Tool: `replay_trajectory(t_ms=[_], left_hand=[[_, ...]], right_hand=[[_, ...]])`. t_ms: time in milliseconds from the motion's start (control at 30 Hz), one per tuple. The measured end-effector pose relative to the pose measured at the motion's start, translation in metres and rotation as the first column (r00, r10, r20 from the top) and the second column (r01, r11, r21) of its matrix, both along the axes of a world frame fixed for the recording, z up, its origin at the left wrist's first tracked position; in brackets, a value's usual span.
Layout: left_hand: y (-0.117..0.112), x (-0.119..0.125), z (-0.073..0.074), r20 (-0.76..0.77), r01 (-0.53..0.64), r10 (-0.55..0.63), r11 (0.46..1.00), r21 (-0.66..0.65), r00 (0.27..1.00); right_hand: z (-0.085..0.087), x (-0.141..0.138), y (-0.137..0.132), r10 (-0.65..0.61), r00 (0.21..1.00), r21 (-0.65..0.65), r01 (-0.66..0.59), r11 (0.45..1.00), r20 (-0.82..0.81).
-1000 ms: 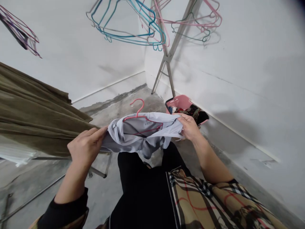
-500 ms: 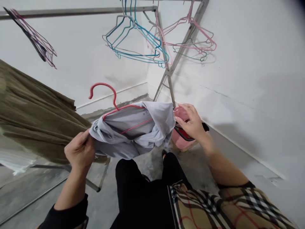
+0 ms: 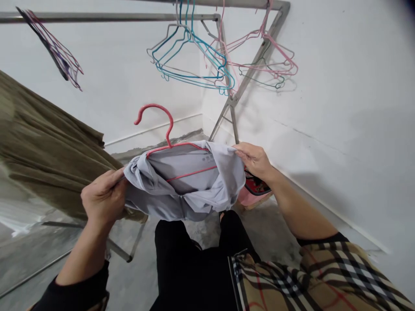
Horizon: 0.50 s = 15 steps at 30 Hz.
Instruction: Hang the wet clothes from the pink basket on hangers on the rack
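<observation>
A crumpled pale grey shirt (image 3: 204, 202), gaping at the neck, surrounds a red hanger (image 3: 169, 144), hook (image 3: 171, 124) upward.

Left hand (image 3: 103, 196) grips grey garment (image 3: 162, 206); right hand (image 3: 254, 160) grips opposite side; red hanger (image 3: 171, 125) inside.

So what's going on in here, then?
A person is holding a light grey fabric garment stretched between two bare hands: the left hand grips one side, the right hand pinches the other. A red clothes hanger sits inside it, its curved hook standing up out of the neck opening, not on any rail. Beyond, more hangers, some of them blue wire hangers, hang from a grey metal rack. A pink basket stands on the floor past the right hand.
</observation>
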<state>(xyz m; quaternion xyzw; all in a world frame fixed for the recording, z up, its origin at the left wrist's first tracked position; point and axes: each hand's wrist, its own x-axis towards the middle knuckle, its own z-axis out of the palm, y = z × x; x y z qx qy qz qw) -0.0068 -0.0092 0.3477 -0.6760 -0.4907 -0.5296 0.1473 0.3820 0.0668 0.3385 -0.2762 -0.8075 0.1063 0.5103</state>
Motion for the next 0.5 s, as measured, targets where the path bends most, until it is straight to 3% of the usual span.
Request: replay_trajectory(t_ms=[167, 367, 433, 500], left_hand=[[-0.006, -0.001, 0.005, -0.09, 0.097, -0.1, 0.995, -0.038, 0.991], [-0.004, 0.014, -0.006, -0.177, 0.243, -0.279, 0.949, -0.2, 0.944], [-0.001, 0.021, -0.012, -0.14, 0.242, -0.274, 0.947, -0.209, 0.951], [0.002, 0.026, -0.017, -0.026, 0.19, -0.196, 0.97, -0.152, 0.98]], right_hand=[[0.015, -0.005, -0.014, -0.033, 0.997, -0.104, 0.026, 0.994, -0.07], [0.05, -0.031, -0.019, -0.106, 0.994, -0.052, 0.104, 0.993, -0.019], [0.059, -0.04, -0.016, -0.063, 0.997, -0.068, 0.066, 0.995, 0.047], [0.063, -0.042, -0.013, -0.009, 0.991, -0.138, 0.028, 0.99, 0.137]])
